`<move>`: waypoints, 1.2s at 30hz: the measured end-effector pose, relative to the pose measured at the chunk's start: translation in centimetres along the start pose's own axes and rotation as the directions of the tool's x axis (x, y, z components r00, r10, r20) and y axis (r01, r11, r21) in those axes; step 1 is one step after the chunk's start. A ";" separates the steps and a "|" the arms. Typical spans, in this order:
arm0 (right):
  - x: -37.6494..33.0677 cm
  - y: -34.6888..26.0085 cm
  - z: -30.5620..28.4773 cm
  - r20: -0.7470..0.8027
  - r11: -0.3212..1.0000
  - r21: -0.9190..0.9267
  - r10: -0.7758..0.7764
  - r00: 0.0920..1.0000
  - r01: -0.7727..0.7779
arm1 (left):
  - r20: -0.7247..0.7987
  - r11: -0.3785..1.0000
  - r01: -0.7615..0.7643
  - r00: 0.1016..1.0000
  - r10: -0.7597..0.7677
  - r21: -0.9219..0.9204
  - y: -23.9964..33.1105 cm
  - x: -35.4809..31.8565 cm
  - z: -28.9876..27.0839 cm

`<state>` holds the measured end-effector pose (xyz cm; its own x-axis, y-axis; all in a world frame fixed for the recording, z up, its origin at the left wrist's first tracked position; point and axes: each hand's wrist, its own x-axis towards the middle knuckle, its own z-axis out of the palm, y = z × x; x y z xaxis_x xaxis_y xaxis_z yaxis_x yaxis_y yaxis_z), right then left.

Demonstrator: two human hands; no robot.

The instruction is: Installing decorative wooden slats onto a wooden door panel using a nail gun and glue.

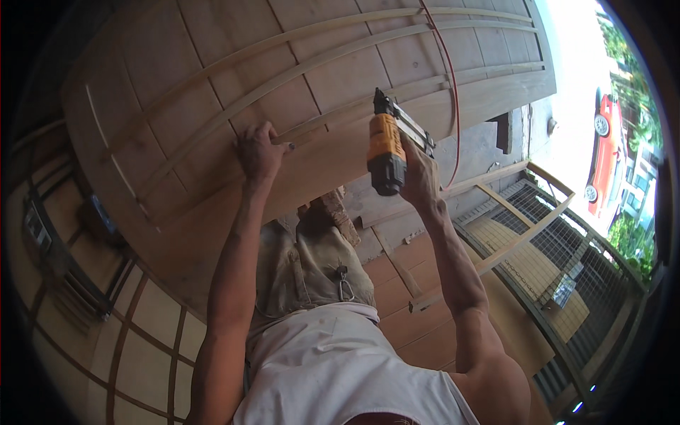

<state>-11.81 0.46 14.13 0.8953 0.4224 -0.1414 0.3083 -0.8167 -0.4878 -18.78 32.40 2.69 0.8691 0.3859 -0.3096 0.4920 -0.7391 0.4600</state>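
Observation:
A wooden door panel (333,156) lies flat before me, with planks and thin raised strips along it. My left hand (259,157) is on the panel, fingers curled and thumb pointing right, pressing a thin wooden strip (308,132) near the panel's near side. My right hand (421,173) is closed round the handle of a yellow and black nail gun (387,149). The gun's black nose (381,97) points away from me, over the panel's near strip. From this view I cannot tell if the nose touches the wood.
A red air hose (457,106) crosses the panel on the right. A framed wire-mesh rack (545,234) stands at the right. More panelled wood (149,319) is at the left. Below, a loose wooden piece (397,262) lies on boards. A red car (605,163) is outside.

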 end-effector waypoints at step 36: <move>2.3 -13.1 7.6 0.461 0.925 0.155 0.244 0.853 -0.348 | -0.231 0.980 -0.200 0.954 0.190 -0.019 -7.9 -8.5 2.1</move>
<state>-16.22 15.09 13.64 0.6912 0.3420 -0.6366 -0.0766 -0.8413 -0.5351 -30.20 33.83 -0.05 0.9346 0.3553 -0.0154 0.3093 -0.7907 0.5284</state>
